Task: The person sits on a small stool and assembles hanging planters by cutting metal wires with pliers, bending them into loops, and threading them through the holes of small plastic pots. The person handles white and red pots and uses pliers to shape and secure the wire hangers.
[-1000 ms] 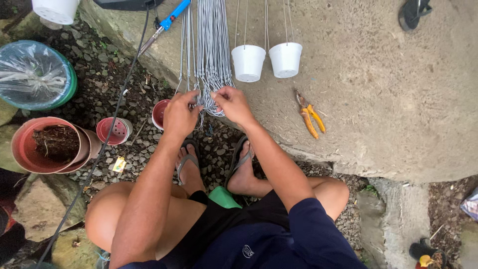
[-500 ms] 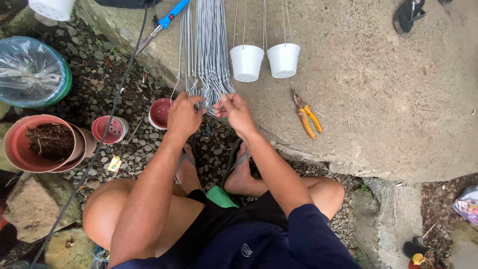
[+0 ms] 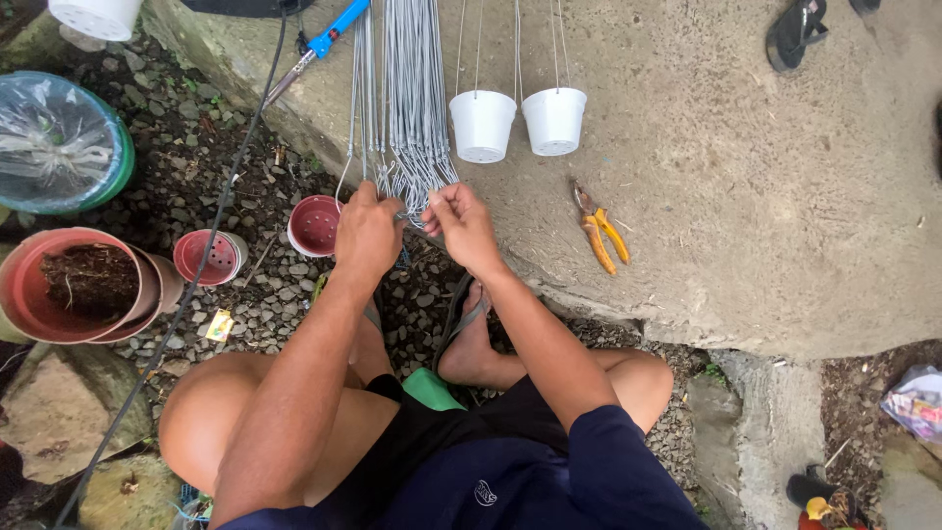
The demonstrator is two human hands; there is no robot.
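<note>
Both hands meet at the lower ends of a wire bundle (image 3: 412, 98) lying on the concrete slab (image 3: 765, 226). Left hand (image 3: 368, 234) and right hand (image 3: 461, 224) pinch closed on the hooked wire tips. Wires look thin, stiff, springy and light; best held near the ends. Forearms angle inward, wrists raised.

Seated person, seen from above

Dark navy short-sleeved shirt (a small pale emblem on the chest), black shorts, bare forearms and knees, flip-flops with grey straps on both feet; left hand (image 3: 365, 234) and right hand (image 3: 463, 224) ungloved.
</note>
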